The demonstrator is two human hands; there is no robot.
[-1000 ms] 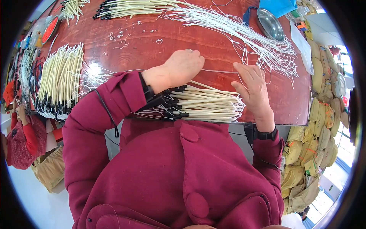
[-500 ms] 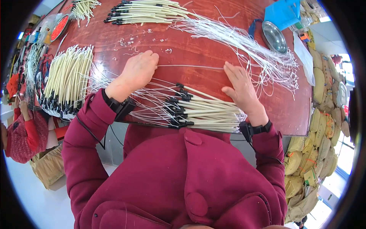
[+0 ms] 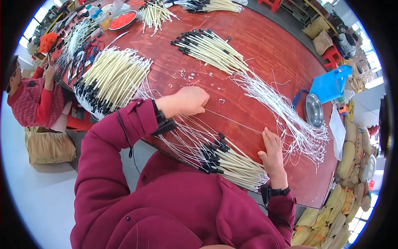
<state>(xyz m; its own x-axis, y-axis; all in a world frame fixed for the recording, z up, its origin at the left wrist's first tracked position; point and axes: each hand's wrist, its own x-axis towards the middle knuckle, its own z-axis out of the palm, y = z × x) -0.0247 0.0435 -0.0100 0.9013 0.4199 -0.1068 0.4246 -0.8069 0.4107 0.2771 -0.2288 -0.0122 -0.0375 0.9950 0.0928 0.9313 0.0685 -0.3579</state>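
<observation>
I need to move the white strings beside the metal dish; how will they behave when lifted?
The white strings would probably droop, since they curl loosely on the tabletop. They may tangle, as many cross and loop. Being thin, each is likely light.

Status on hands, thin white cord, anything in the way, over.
Left bare hand closed on thin white cord. Right bare hand open against it. Cord nearly straight between. Slender cream rods with black ends nearer the body, not across.

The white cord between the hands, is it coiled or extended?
Extended: the white cord runs nearly straight, without loops, from left hand to right hand.
</observation>
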